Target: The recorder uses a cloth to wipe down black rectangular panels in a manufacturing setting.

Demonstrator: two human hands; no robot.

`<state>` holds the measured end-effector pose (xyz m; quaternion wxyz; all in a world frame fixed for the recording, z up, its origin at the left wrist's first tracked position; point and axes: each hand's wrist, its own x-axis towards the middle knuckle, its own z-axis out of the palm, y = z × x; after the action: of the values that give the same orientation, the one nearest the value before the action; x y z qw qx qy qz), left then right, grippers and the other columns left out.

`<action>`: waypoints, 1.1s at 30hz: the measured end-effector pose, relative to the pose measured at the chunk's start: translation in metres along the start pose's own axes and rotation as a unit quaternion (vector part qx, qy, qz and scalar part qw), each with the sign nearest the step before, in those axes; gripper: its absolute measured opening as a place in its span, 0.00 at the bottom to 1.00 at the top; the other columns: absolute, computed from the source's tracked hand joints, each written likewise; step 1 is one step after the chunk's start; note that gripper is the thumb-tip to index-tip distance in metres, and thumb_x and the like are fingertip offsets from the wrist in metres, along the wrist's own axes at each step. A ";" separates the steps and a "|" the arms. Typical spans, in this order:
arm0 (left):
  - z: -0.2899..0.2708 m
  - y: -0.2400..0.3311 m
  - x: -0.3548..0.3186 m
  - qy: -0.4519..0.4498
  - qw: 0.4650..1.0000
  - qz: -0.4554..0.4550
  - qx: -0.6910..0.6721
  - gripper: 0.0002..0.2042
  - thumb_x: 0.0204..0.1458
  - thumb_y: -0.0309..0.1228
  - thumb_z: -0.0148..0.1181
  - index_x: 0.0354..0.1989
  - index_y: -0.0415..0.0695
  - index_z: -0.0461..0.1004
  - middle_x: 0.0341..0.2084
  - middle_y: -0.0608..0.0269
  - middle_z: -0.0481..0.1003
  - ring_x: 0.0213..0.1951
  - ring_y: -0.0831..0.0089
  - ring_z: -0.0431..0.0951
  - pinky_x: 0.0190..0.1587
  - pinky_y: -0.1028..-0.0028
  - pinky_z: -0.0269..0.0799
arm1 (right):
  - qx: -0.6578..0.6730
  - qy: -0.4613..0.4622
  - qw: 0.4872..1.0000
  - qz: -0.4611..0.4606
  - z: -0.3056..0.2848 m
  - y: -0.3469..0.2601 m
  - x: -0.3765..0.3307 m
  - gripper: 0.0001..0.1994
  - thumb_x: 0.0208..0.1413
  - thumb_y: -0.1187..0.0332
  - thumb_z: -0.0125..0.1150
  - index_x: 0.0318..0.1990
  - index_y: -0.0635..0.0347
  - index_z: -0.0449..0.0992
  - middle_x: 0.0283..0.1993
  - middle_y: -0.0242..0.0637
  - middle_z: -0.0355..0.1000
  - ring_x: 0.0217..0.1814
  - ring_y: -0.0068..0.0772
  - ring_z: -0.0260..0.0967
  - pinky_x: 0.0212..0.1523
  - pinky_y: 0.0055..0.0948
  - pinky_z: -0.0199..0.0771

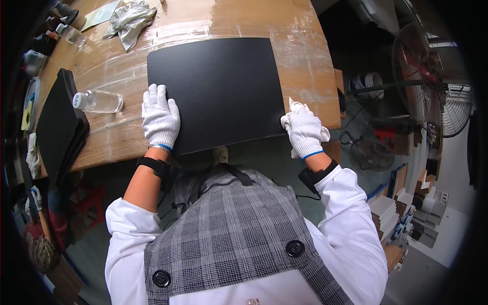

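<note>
Nearest the lens, a checked grey vest with black buttons (294,248) over white sleeves fills the lower frame. Beyond it, the gloved left hand (160,118) lies flat and open, fingers spread, pressing the near left part of a matte black panel (218,86) that rests on the wooden table (300,46) and overhangs its near edge. At the panel's near right edge, the gloved right hand (304,132) is closed around a bunched white cloth (297,108). No smears show on the dark surface; judging by that, the wiping looks well along, with the right edge in hand. Further left lie a clear plastic bottle (99,101) and stacked black panels (58,122); crumpled gloves (131,18) lie at the far side.
</note>
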<state>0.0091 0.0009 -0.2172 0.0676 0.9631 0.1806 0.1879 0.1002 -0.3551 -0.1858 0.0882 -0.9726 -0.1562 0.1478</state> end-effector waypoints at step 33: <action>-0.004 0.004 0.000 -0.014 1.000 -0.013 -0.004 0.22 0.57 0.36 0.51 0.59 0.41 0.67 0.62 0.46 0.64 0.62 0.45 0.62 0.64 0.53 0.56 | -0.099 0.148 0.981 -0.079 0.009 0.009 0.017 0.07 0.43 0.66 0.58 0.21 0.59 0.75 0.32 0.45 0.70 0.32 0.42 0.72 0.29 0.40 0.71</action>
<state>0.0089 -0.0025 -0.2125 0.0764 0.9629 0.1918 0.1740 0.1156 -0.3571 -0.2004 0.0254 -0.9722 -0.2319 -0.0213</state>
